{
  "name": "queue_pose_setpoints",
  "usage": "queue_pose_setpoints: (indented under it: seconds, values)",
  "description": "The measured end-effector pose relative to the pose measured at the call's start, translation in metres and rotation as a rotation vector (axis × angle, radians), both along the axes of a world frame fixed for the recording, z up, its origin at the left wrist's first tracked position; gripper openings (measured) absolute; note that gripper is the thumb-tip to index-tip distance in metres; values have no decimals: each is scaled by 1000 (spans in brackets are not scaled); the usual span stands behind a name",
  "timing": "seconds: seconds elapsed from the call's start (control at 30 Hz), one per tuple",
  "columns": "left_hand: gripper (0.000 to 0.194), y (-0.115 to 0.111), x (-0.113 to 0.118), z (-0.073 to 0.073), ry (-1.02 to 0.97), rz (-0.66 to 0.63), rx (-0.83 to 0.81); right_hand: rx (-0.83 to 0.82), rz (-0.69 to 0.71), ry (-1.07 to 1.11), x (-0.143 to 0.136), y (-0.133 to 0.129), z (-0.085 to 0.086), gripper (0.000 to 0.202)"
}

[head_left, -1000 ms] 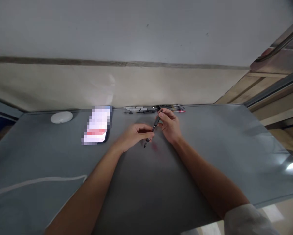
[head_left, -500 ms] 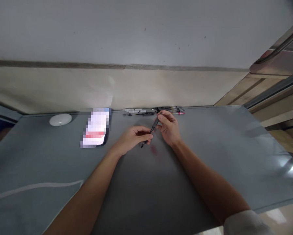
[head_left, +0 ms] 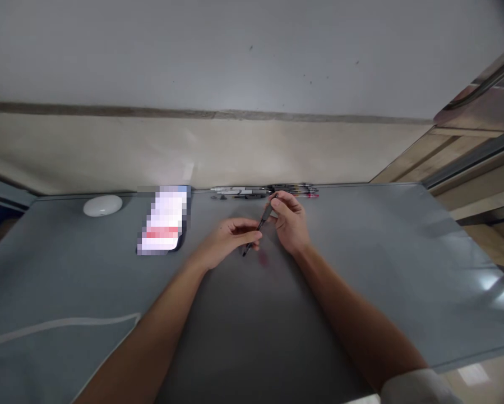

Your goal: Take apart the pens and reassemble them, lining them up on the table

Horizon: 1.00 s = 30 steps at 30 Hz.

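Observation:
Both hands grip one dark pen (head_left: 265, 216), held at a slant just over the grey table. My left hand (head_left: 235, 238) pinches its lower part between thumb and fingers, with the dark tip sticking out below. Around the upper end, the thumb and fingers of my right hand (head_left: 289, 221) are closed. Behind the hands, along the wall, lie several pens: a group with white and dark barrels (head_left: 237, 191) on the left, and thin dark pens or refills (head_left: 302, 191), one with a red end, on the right. My right fingers partly hide where the two groups meet.
A phone with a lit, blurred screen (head_left: 165, 219) lies left of my hands, and a white rounded case (head_left: 102, 206) sits farther left. The grey table (head_left: 382, 252) meets a wall (head_left: 302, 148) at the back. A pale strip (head_left: 66, 321) crosses the table's left front.
My hands keep the same hold on the pen, at almost the same slant. The whole view has shifted very slightly.

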<state>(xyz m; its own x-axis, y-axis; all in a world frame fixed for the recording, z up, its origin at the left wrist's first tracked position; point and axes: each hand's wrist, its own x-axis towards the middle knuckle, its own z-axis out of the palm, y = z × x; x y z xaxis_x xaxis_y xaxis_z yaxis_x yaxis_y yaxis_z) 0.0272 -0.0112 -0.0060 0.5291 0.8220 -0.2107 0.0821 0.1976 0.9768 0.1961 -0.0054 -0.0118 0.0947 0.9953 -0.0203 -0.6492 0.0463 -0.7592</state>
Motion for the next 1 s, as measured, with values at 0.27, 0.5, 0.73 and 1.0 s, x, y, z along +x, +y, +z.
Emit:
queue_pose_setpoints:
  seconds: [0.27, 0.5, 0.73, 1.0]
  values:
    - [22, -4, -2, 8, 37, -62, 34, -4, 59, -37, -1, -4, 3, 17]
    - [26, -4, -4, 4, 4, -34, 19, -16, 30, -15, 2, -4, 2, 19]
    - [29, -6, -1, 5, 26, 5, 54, -28, -38, -34, 2, -2, -1, 20]
    - [27, -5, -4, 4, 4, -91, 38, -35, 4, -75, 2, -4, 0, 18]
